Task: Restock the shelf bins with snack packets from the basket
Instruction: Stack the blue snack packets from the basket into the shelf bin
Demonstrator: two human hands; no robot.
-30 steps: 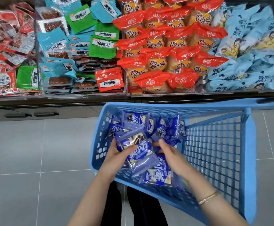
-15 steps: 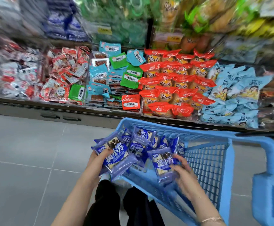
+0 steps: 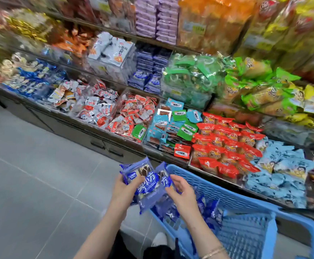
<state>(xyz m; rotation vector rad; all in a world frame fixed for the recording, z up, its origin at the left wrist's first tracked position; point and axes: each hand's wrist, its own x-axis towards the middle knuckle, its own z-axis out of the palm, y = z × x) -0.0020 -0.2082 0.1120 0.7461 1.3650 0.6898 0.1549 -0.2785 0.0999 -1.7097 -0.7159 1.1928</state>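
My left hand (image 3: 123,189) grips a stack of dark blue snack packets (image 3: 143,181) held up above the left edge of the blue plastic basket (image 3: 232,198). My right hand (image 3: 184,195) holds another blue packet (image 3: 164,177) against that stack from the right. More blue packets (image 3: 208,210) lie inside the basket below my hands. Up on the middle shelf sits a bin of matching dark blue packets (image 3: 148,71).
The lower shelf bins hold red and white packets (image 3: 133,116), teal and green packets (image 3: 173,126), red packets (image 3: 225,144) and light blue packets (image 3: 283,172). Green bags (image 3: 191,75) fill the middle shelf. Grey tiled floor (image 3: 40,174) lies to the left.
Both hands lifted packets out of the basket and brought them together above its left edge. The view swung up and left, bringing the upper shelves into sight.
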